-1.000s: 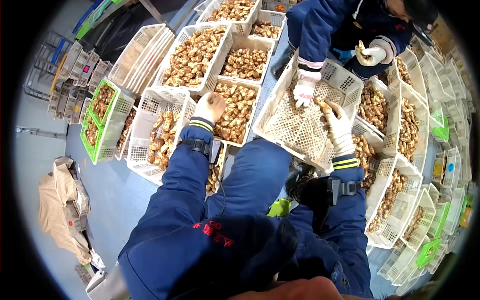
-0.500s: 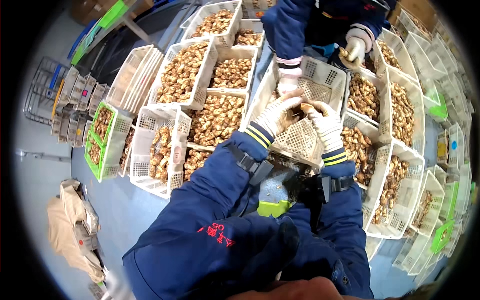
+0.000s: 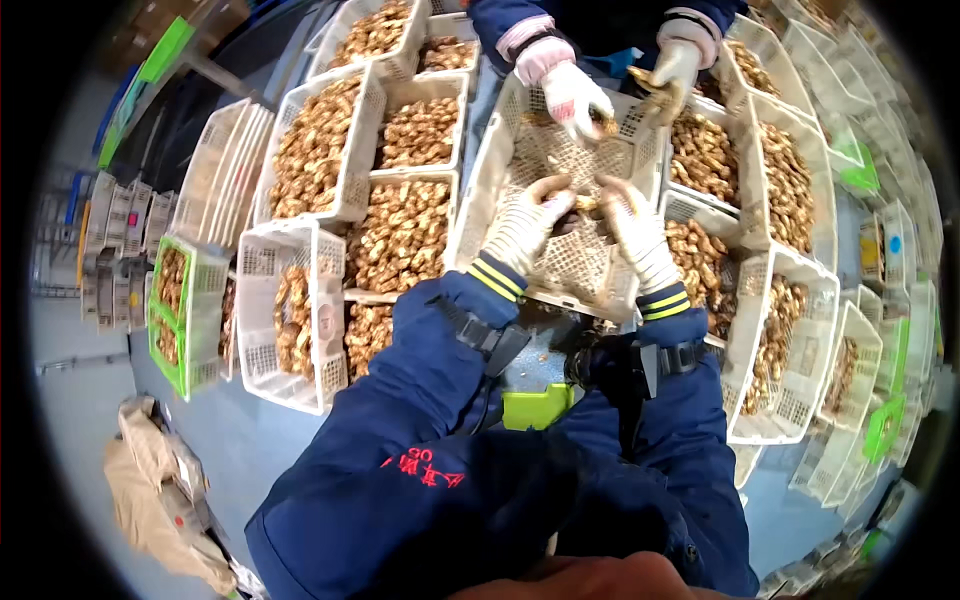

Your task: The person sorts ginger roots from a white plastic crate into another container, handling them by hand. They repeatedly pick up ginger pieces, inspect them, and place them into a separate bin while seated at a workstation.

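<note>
Over a white perforated crate (image 3: 585, 268), both my white-gloved hands are brought close together, the fingertips bare. My right hand (image 3: 637, 232) pinches a small yellow-brown knobbly piece (image 3: 587, 203), its kind too small to tell. Closed fingers on my left hand (image 3: 525, 225) sit just left of that piece; a dark patch shows under them, which I cannot make out. Across the crate a co-worker's gloved hand (image 3: 577, 100) hangs over the far end, closed around a small brown piece. The co-worker's other hand (image 3: 680, 68) grips a pale brown piece (image 3: 655, 97).
White crates of brown-and-cream knobbly pieces (image 3: 400, 235) stand close on the left, others (image 3: 788, 185) on the right. A green box (image 3: 538, 407) sits below my wrists. Nested white crates (image 3: 222, 175) stand at far left, and a brown cloth-like bundle (image 3: 150, 495) lies lower left.
The co-worker's nearer hand has lifted from the crate's left side and now shows over its far end with a piece. My hands stay together, turned slightly; the view has shifted a little.
</note>
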`<state>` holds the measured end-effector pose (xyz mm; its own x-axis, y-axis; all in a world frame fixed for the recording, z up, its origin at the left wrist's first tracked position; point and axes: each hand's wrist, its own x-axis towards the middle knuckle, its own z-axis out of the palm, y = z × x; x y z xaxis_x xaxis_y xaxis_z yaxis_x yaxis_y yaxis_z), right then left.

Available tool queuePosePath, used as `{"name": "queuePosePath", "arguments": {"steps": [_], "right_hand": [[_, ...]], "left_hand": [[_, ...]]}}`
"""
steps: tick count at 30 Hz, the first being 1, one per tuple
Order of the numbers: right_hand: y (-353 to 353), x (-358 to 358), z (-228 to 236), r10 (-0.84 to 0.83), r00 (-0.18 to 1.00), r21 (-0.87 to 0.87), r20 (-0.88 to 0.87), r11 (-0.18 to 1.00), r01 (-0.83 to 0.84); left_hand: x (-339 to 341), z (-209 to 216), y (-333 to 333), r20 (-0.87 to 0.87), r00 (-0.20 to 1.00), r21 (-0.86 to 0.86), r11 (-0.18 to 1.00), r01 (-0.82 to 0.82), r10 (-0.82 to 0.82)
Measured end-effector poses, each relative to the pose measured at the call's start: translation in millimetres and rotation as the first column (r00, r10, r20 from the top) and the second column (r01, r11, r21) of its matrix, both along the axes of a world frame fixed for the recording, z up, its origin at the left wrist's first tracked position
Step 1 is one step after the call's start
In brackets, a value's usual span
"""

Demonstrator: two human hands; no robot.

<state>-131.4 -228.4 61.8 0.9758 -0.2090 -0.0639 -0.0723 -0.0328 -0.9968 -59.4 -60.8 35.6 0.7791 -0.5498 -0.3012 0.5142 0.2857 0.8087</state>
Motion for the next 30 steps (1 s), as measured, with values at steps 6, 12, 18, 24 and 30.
{"name": "queuePosePath", "arguments": {"steps": [6, 12, 18, 24, 30], "right_hand": [[6, 1, -4, 0.214, 0.976, -0.355, -0.048, 0.909, -0.217], [-92, -11, 3, -0.169, 0.985, 0.200, 0.019, 0.966, 0.162], [-129, -17, -13, -0.666, 0.727, 0.758, -0.166, 0.385, 0.526], [-54, 15, -27, -0.267, 0.961, 0.837, 0.066, 0.539, 0.093], [12, 13, -8, -0.132, 0.981, 0.376, 0.142, 0.924, 0.070]], "left_hand": [[2, -2, 10, 0.081, 0.993, 0.114, 0.991, 0.072, -0.081], [1, -18, -1, -0.006, 1.000, 0.034, 0.999, -0.007, 0.008], [0, -30, -4, -0.064, 0.992, 0.033, 0.993, 0.110, -0.107], [-12, -18, -9, 0.029, 0.969, 0.042, 0.969, 0.244, -0.245], [-12, -1, -9, 0.040, 0.907, 0.058, 0.907, 0.416, -0.419]]}}
